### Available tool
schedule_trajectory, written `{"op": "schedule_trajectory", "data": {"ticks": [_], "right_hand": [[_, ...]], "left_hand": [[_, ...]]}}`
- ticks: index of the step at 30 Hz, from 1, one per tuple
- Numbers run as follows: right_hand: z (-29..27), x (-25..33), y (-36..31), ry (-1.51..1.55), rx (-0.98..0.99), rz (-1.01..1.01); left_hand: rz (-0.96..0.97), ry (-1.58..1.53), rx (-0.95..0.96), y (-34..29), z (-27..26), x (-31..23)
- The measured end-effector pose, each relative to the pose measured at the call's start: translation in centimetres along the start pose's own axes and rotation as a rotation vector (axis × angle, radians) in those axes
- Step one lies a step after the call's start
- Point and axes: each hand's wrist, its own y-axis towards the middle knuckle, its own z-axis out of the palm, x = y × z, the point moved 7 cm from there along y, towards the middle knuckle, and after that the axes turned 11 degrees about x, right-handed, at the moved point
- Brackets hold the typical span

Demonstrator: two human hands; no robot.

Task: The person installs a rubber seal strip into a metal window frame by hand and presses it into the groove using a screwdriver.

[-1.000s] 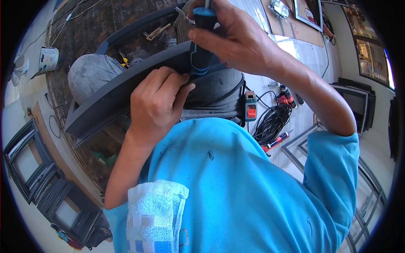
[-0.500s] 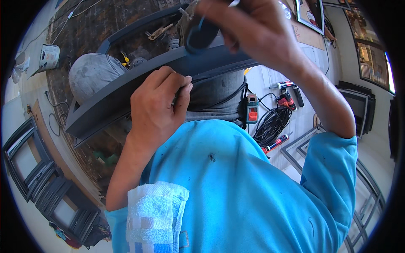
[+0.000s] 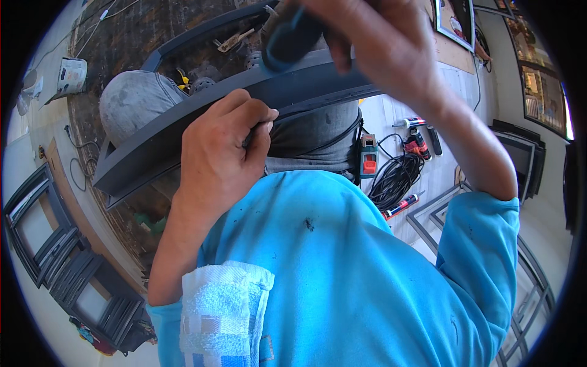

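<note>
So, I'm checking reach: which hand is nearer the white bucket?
Left. The left hand is at the dark frame, right of the bucket; the right hand is farther right.

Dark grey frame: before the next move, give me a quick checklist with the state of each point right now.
1. Left hand at the frame: ok, its thumb and fingers close together at the near edge.
2. What the left fingertips pinch: cannot tell, the spot is mostly hidden.
3. Tool with a black-and-blue handle in the right hand: ok, held, though blurred.
4. Handle touching the frame: cannot tell, its lower end is smeared by blur.
5. Frame firmly supported: cannot tell, it crosses the person's legs but the contacts are hidden.
6. Coiled black cable apart from the frame: ok, it lies on the floor to the right.
</note>
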Motion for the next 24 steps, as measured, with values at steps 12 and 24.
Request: {"op": "schedule_trajectory", "data": {"ticks": [12, 24], "right_hand": [[-0.1, 1.0, -0.6, 0.093, 0.323, -0.122], [0.4, -0.5, -0.6, -0.480, 0.336, -0.078]], "left_hand": [[0.047, 0.034, -0.032, -0.1, 0.4, 0.2], [0.114, 0.156, -0.070, 0.5, 1.4, -0.6]]}}
